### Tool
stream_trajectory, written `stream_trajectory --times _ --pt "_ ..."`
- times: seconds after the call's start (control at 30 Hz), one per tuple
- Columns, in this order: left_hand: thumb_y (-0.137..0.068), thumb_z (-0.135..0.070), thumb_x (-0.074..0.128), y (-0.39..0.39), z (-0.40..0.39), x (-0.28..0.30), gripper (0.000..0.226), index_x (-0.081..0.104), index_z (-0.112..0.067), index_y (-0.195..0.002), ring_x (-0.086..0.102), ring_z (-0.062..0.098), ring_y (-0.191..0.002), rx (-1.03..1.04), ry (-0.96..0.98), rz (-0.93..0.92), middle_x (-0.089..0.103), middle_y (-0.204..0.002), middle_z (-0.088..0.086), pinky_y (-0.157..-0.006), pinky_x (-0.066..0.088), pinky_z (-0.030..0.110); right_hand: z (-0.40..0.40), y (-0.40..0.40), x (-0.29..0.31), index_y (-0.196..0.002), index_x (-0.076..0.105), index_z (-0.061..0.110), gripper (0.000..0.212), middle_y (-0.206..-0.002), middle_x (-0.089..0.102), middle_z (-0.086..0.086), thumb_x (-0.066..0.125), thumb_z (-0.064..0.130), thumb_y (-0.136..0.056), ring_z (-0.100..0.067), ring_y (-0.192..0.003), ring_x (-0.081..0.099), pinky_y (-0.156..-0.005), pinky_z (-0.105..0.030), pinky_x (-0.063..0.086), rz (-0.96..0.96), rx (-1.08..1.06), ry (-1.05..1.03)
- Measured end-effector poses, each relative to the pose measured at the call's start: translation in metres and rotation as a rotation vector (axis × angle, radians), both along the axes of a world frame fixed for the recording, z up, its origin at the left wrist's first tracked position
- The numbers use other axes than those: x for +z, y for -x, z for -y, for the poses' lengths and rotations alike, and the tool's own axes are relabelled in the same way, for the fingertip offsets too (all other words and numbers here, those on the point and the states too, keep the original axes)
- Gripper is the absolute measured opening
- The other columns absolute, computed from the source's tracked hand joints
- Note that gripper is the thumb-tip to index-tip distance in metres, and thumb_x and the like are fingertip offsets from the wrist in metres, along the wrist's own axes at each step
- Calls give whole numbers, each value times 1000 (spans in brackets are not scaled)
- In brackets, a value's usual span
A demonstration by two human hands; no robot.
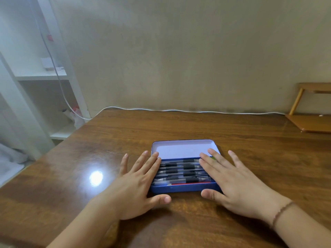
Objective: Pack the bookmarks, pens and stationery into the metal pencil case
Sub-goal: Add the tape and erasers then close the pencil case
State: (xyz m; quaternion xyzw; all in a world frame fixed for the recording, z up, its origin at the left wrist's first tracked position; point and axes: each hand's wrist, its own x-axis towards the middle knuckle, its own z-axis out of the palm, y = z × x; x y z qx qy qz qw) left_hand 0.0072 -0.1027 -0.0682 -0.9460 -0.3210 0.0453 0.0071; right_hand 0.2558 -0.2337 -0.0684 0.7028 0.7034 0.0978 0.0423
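Where pens [182,171] fill it, open metal pencil case [184,188] between flat, spread left hand [136,185] and right hand [238,183].

One blue metal pencil case [179,188] is seen on the bench [250,158], its single lid [180,149] opened back. About five pens [184,173] are counted inside, partly covered. Two hands, left [136,183] and right [238,183], are seen. One white cable [179,110] and one wooden stand [311,122] are counted.

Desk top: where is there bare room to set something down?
Bare wood lies between the pencil case and the white cable, and left of the left hand. Crowded only at the case, under both hands; right hand.
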Motion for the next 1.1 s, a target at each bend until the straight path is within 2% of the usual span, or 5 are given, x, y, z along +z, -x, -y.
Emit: stream_trajectory --times 0.27,0.43,0.63,0.87,1.1 --pt "-60 -95 -6 1 0 -2 117 -25 -26 -152 -30 8 -146 22 45 39 -30 -156 -17 -120 -17 52 4 -2 4 -151 -14 26 97 -158 -18 15 -6 82 -73 -3 -142 -27 -119 -42 -12 -144 -50 83" --pt "-61 -97 -3 -2 -6 -5 113 -23 -31 -151 -27 2 -146 40 181 168 -29 -158 -15 -122 -15 43 0 -2 3 -151 -12 27 96 -156 -19 16 -5 83 -74 -3 -142 -26 -119 -42 -12 -203 -76 62" --pt "-76 -87 21 -23 -21 -1 98 -10 -38 -154 7 9 -152 339 693 667 6 -165 -13 -125 6 38 -19 -34 -6 -152 7 35 100 -161 15 6 16 89 -68 -12 -148 9 -120 -45 13 -999 -440 -119" --pt "-68 -81 55 -24 -28 -2 117 -23 -45 -147 24 11 -146 199 599 441 24 -155 -24 -123 12 46 -21 -27 -13 -151 -8 35 93 -162 15 0 5 85 -73 -11 -149 -4 -120 -47 -5 -818 -374 -55" --pt "-67 -78 59 -23 -31 -7 118 -23 -48 -145 24 16 -148 187 543 445 22 -161 -15 -123 10 46 -11 -17 -9 -146 -18 42 105 -162 5 7 53 74 -75 -12 -148 -7 -119 -50 -4 -728 -312 -18"
